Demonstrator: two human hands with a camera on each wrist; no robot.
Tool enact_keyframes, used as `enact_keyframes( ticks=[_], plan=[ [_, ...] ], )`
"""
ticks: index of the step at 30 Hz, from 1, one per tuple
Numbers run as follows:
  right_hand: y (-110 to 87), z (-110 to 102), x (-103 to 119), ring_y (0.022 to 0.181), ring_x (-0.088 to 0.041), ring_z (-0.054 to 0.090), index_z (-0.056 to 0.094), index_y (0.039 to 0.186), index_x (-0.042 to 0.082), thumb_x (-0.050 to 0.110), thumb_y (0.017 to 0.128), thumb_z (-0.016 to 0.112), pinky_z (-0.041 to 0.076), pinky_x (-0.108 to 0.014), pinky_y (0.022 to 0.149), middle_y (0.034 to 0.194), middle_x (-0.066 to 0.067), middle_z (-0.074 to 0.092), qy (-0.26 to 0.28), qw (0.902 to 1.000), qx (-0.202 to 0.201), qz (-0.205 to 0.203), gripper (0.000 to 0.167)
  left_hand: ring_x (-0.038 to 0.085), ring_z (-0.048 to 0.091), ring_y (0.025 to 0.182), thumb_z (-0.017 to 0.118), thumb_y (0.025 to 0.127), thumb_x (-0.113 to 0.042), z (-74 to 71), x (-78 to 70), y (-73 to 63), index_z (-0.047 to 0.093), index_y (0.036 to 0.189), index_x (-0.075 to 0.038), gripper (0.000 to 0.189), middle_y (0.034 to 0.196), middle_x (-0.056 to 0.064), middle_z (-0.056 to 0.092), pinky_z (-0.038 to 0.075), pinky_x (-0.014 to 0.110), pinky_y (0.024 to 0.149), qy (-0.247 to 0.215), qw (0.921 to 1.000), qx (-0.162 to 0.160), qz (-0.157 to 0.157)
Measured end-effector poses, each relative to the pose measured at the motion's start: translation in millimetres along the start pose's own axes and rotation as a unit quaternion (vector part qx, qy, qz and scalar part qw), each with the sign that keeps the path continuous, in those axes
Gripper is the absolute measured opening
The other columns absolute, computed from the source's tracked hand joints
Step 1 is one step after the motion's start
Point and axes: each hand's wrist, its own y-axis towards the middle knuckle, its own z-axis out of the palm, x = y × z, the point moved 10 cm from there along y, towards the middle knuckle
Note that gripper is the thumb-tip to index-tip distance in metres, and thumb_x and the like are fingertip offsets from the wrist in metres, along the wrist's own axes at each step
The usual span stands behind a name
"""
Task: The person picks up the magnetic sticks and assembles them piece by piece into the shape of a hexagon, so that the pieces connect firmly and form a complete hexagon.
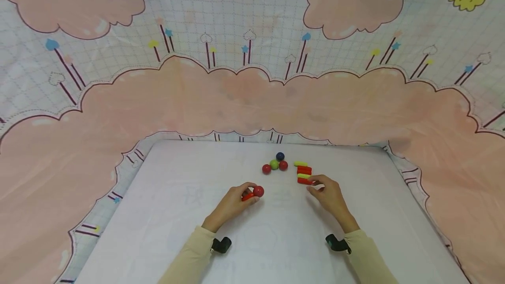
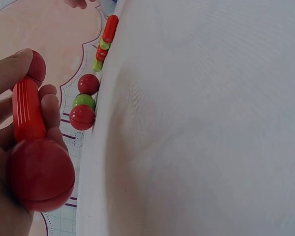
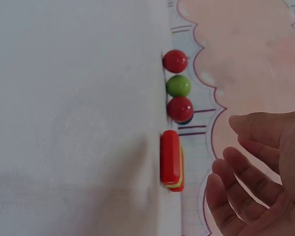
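My left hand (image 1: 232, 203) grips a ridged red rod (image 2: 29, 110) between thumb and fingers. A large red ball (image 2: 41, 175) sits at the rod's near end. Another red ball (image 2: 37, 68) shows at its other end, partly behind the thumb. Over on the right, my right hand (image 1: 330, 195) holds nothing, its fingers loosely bent and spread apart. In the head view its fingertips are right at the nearest red rod (image 1: 304, 181) of a row. That row also has a yellow-green rod (image 1: 303, 176) and more red rods (image 1: 304, 170) behind it.
Left of the rods, a red ball (image 1: 266, 169), a green ball (image 1: 274, 164), a second red ball (image 1: 283, 165) and a dark blue ball (image 1: 280, 156) form a cluster. Another yellow-green rod (image 1: 300, 164) lies at the back. A patterned cloth (image 1: 236, 100) surrounds the white table (image 1: 177, 179).
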Motion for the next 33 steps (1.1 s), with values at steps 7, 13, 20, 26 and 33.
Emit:
enact_keyframes(
  ticks=[7,13,20,26,33],
  plan=[
    [3.0,2.7,-14.8,0.101,-0.027,0.065,0.067,0.114,0.007,0.013,0.087,0.073,0.055,-0.036,0.080,0.111,-0.014,0.069,0.005,0.9995,0.002,0.032,0.028,0.010,0.054,0.078,0.070,0.091,-0.032,-0.9,0.9,-0.7,0.062,0.124,-0.019,0.036,0.091,-0.003,0.064,0.045,0.022,0.065,0.005,1.0000,-0.003,0.007],
    [7.1,9.0,-28.6,0.102,-0.029,0.063,0.067,0.115,0.006,0.016,0.088,0.072,0.054,-0.036,0.079,0.112,-0.015,0.068,0.010,0.9972,0.017,0.072,0.029,0.011,0.054,0.079,0.070,0.091,-0.033,-1.1,2.5,-0.4,0.061,0.124,-0.018,0.038,0.092,-0.002,0.064,0.045,0.022,0.065,0.006,1.0000,-0.003,0.002],
    [13.2,14.0,-39.4,0.099,-0.031,0.064,0.069,0.113,0.005,0.014,0.086,0.071,0.054,-0.041,0.082,0.110,-0.017,0.067,0.014,0.9949,0.021,0.098,0.029,0.011,0.054,0.080,0.070,0.091,-0.034,-1.6,3.7,-0.9,0.061,0.125,-0.018,0.039,0.094,-0.001,0.065,0.046,0.022,0.066,0.005,1.0000,-0.001,0.002],
    [21.2,18.3,-42.0,0.095,-0.029,0.064,0.070,0.111,0.000,0.010,0.084,0.074,0.053,-0.041,0.082,0.103,-0.017,0.066,-0.016,0.9956,0.024,0.089,0.029,0.011,0.055,0.080,0.071,0.090,-0.033,-1.8,4.2,-0.7,0.061,0.125,-0.018,0.039,0.093,-0.002,0.065,0.046,0.022,0.067,0.003,1.0000,-0.002,0.004],
    [24.0,22.0,-45.8,0.091,-0.026,0.061,0.071,0.106,0.002,0.010,0.082,0.075,0.048,-0.035,0.078,0.095,-0.013,0.064,-0.030,0.9950,0.027,0.092,0.026,0.011,0.054,0.079,0.070,0.090,-0.034,-0.4,6.9,-0.2,0.061,0.124,-0.019,0.038,0.093,-0.003,0.065,0.045,0.022,0.066,0.005,1.0000,-0.002,0.007]
  ],
)
